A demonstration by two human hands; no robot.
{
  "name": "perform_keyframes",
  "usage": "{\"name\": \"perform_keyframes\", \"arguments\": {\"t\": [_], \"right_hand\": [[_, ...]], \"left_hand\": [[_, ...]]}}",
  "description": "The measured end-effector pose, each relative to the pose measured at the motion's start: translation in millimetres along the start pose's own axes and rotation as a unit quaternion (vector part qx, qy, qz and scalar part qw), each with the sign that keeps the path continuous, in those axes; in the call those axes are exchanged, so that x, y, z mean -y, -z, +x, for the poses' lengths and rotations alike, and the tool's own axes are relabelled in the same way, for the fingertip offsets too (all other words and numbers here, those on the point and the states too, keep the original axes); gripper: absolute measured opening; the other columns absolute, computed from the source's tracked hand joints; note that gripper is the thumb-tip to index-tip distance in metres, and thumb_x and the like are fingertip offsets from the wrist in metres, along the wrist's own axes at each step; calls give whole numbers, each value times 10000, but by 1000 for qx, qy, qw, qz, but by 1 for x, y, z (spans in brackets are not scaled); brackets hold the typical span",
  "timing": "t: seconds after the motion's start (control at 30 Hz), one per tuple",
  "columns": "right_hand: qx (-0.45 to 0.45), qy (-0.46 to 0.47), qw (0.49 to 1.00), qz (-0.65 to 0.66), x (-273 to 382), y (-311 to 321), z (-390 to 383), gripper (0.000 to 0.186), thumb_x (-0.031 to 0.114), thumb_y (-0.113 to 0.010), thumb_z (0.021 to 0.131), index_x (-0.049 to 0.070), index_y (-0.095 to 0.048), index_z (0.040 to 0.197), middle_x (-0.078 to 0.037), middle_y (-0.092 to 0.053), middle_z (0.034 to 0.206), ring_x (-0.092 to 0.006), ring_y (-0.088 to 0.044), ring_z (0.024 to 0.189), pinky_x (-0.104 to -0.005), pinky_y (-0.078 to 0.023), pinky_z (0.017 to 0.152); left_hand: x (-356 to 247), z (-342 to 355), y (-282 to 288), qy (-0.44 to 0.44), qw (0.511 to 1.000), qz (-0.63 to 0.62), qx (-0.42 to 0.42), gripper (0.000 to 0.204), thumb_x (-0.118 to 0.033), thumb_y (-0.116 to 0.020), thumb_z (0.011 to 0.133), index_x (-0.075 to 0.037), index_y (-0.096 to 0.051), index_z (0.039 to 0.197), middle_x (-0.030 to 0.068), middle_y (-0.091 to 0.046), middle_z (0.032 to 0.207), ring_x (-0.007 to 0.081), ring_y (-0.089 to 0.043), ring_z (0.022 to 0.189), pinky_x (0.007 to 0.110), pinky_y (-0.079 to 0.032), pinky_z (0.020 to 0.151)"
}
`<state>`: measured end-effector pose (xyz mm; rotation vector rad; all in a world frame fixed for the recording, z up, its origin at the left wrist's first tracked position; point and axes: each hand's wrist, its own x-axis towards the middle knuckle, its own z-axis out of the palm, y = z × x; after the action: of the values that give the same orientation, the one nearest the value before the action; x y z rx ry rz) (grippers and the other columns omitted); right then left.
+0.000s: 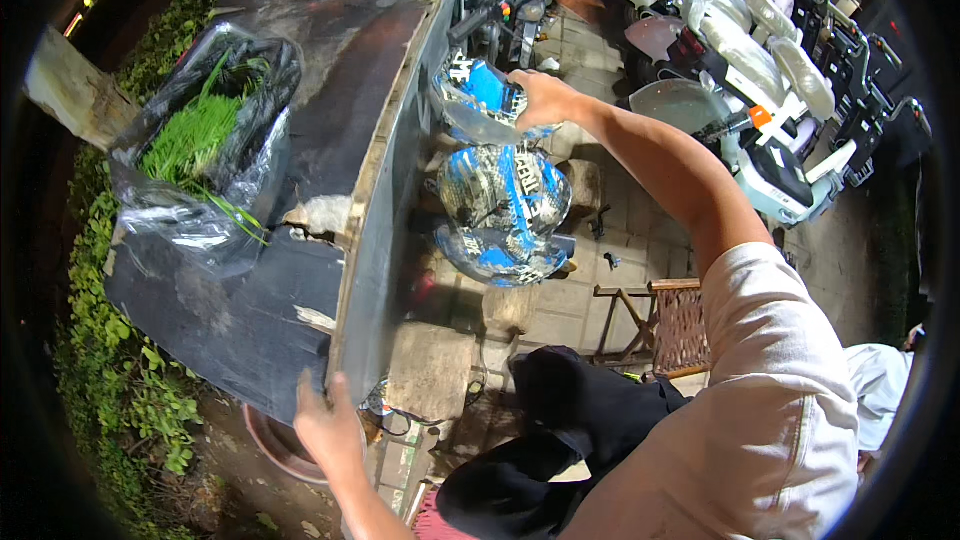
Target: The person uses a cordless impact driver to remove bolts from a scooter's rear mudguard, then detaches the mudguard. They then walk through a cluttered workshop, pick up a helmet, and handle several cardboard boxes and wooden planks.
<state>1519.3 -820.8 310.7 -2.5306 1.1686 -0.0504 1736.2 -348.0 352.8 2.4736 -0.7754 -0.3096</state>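
Observation:
My left hand [330,430] is at the near corner of a dark worn tabletop [225,325], somewhat smeared, fingers and thumb stretched apart. Whether it touches the edge I cannot tell. To the right of the table's side stands a scooter seat [510,190], patterned blue, black and white under clear plastic. With my arm reaching forward, my right hand [545,100] is closed on the far part of a matching plastic-covered piece [475,90] just beyond that seat. The fingertips are partly hidden there. A clear plastic bag [265,175] of green stalks [195,140] lies on the tabletop.
Several parked scooters [770,140], some with wrapped seats, crowd the far right. A woven folding stool [680,325] stands on the paving near my right side. Beneath the table's near edge are a wooden block [430,370] and a round basin [275,445]. Shrubs [130,340] line the left.

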Motion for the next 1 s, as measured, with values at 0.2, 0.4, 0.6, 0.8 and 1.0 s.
{"name": "perform_keyframes", "arguments": {"t": [0.2,0.4,0.6,0.8,1.0], "right_hand": [[33,-7,999,-8,14,52,-2,911,274,-805,560,40,-429,1356,-211,-548,1234,-369,-567,1114,-412,-474,942],[91,-58,994,-29,58,58,-39,778,228,-778,653,75,-414,1324,-223,-396,1407,-391,-599,1049,-446,-523,861],[90,44,989,-107,88,9,-93,590,75,-625,707,101,-470,1276,-215,-357,1437,-378,-630,975,-437,-537,765],[77,42,987,-134,94,-12,-110,402,149,-531,835,116,-522,1235,-210,-349,1467,-329,-635,989,-424,-539,783],[98,58,984,-136,93,-10,-100,483,99,-569,788,112,-506,1266,-230,-347,1458,-345,-649,929,-421,-541,760]], "left_hand": [[-62,-24,16,3,984,-49,171,476,-349,-648,855,33,-617,1138,299,-655,903,466,-637,844,470,-504,779],[-83,-111,53,214,890,-133,380,442,-382,-626,883,-10,-643,1123,227,-681,964,349,-655,916,439,-496,785],[-72,-115,55,247,843,-208,431,430,-384,-612,904,-39,-639,1159,158,-681,964,167,-620,879,319,-473,772],[-93,-72,52,258,810,-300,432,413,-367,-611,922,-33,-599,1163,21,-565,827,141,-545,786,269,-441,671],[-145,-26,-9,463,643,-470,388,548,-505,-590,908,-12,-590,1145,-26,-445,678,91,-410,530,243,-308,479]]}}
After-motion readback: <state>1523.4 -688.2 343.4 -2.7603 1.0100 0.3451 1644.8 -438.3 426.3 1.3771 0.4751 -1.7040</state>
